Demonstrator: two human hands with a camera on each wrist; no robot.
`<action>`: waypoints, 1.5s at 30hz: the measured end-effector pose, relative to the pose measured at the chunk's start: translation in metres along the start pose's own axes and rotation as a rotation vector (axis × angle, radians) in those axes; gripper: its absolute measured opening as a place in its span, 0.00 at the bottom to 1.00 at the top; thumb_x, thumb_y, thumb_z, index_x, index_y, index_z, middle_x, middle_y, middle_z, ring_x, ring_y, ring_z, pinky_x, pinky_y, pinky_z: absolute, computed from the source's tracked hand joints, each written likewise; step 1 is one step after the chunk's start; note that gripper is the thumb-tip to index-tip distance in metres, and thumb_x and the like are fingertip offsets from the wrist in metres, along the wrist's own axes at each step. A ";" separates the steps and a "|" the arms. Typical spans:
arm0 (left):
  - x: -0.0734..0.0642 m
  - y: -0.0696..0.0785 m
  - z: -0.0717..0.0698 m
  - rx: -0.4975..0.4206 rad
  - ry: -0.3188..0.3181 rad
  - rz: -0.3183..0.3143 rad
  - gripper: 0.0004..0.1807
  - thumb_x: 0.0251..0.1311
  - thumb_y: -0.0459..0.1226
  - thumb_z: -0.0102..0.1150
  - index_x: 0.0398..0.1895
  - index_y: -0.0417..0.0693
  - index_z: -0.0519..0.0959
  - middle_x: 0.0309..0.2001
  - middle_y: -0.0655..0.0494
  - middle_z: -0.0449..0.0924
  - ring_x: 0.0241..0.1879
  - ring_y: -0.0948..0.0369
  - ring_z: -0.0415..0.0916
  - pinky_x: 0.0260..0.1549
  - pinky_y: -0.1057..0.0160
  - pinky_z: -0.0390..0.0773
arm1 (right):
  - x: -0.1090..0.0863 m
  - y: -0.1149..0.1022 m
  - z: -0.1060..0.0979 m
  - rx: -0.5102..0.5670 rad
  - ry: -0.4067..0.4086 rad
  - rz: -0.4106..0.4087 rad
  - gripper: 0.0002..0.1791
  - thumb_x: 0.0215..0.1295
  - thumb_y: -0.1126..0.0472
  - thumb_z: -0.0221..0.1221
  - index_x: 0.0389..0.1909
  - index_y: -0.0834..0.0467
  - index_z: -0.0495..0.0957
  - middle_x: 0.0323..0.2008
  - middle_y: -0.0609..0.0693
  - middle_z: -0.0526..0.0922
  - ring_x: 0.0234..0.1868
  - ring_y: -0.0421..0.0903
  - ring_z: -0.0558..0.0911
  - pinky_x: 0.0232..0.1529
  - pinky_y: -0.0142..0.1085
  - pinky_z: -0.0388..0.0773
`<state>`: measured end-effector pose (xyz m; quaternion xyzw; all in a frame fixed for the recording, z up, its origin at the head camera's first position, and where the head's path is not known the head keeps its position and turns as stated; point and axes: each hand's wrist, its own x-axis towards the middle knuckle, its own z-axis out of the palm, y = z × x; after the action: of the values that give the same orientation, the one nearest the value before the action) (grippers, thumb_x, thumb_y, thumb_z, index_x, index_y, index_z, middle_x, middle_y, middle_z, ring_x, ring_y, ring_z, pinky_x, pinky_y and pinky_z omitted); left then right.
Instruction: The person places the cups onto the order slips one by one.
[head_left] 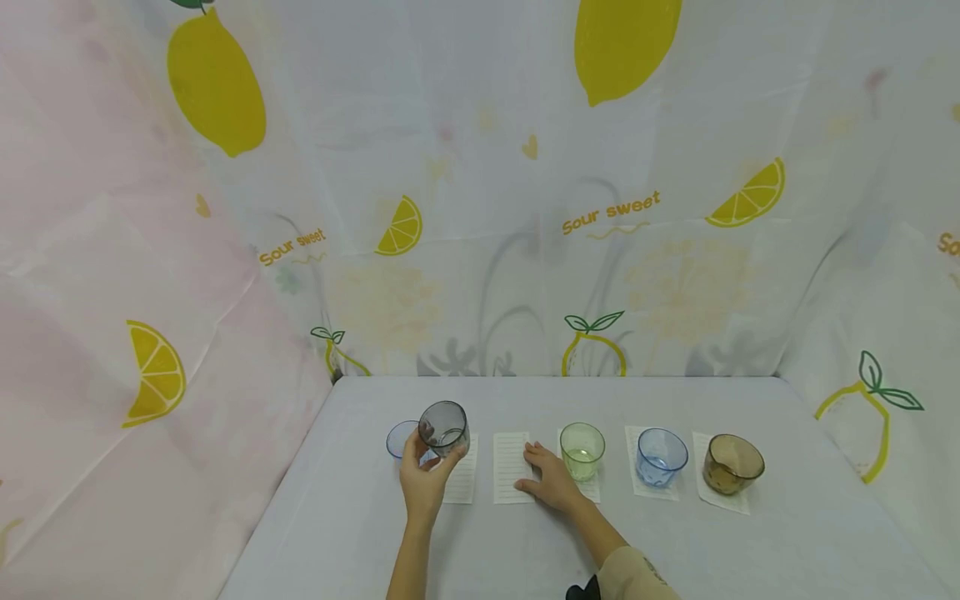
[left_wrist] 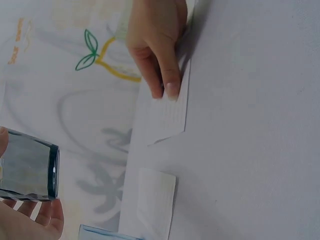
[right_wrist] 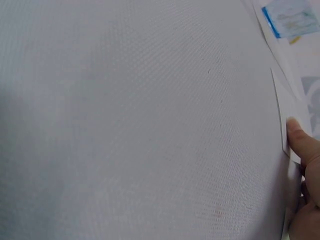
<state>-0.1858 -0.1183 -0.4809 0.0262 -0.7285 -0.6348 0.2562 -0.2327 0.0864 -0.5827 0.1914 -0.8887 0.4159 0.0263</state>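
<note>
A smoky grey glass cup (head_left: 444, 427) is held up in my left hand (head_left: 424, 487), its mouth tipped toward the camera. Fingers and thumb grip its lower sides, seen also on the grey cup (left_wrist: 25, 167) in the left wrist view. My right hand (head_left: 557, 482) rests at the right edge of a lined white paper slip (head_left: 510, 492). Its thumb and fingertips touch the slip, spread apart. To the left, another slip (head_left: 461, 490) lies partly below the raised cup. Behind the left hand stands a clear blue-rimmed glass (head_left: 396, 440), partly hidden.
Right of my right hand, a green glass (head_left: 582, 443), a blue glass (head_left: 662, 457) and an amber glass (head_left: 733, 463) stand in a row on paper slips. A lemon-printed cloth (head_left: 480, 283) hangs behind the white table (head_left: 337, 517).
</note>
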 end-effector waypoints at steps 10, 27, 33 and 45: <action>-0.015 0.016 0.014 -0.013 -0.066 -0.040 0.34 0.46 0.26 0.69 0.57 0.25 0.66 0.51 0.30 0.73 0.51 0.38 0.68 0.45 0.44 0.75 | -0.001 -0.001 0.000 -0.005 -0.009 0.011 0.34 0.52 0.57 0.68 0.54 0.76 0.71 0.59 0.68 0.70 0.64 0.66 0.64 0.62 0.56 0.61; -0.034 -0.011 0.044 -0.088 -0.116 -0.112 0.35 0.45 0.27 0.70 0.57 0.26 0.66 0.52 0.30 0.73 0.52 0.37 0.68 0.48 0.39 0.72 | 0.000 0.004 0.001 -0.006 0.021 -0.021 0.34 0.50 0.57 0.69 0.53 0.76 0.71 0.58 0.69 0.71 0.62 0.67 0.66 0.61 0.57 0.62; -0.038 -0.016 0.052 -0.093 -0.113 -0.105 0.34 0.44 0.26 0.70 0.56 0.25 0.67 0.51 0.28 0.73 0.51 0.36 0.69 0.46 0.38 0.73 | 0.002 0.007 0.004 0.001 0.044 -0.037 0.33 0.50 0.58 0.70 0.53 0.75 0.72 0.57 0.68 0.72 0.62 0.67 0.66 0.61 0.57 0.62; -0.047 -0.029 0.062 -0.040 -0.103 -0.102 0.35 0.41 0.26 0.72 0.54 0.22 0.67 0.52 0.25 0.72 0.51 0.34 0.71 0.44 0.39 0.76 | 0.002 0.005 0.005 0.002 0.070 -0.035 0.29 0.50 0.61 0.69 0.52 0.71 0.75 0.57 0.67 0.73 0.62 0.66 0.67 0.62 0.57 0.62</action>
<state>-0.1785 -0.0501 -0.5286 0.0256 -0.7256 -0.6621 0.1859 -0.2358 0.0852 -0.5893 0.1921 -0.8834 0.4226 0.0643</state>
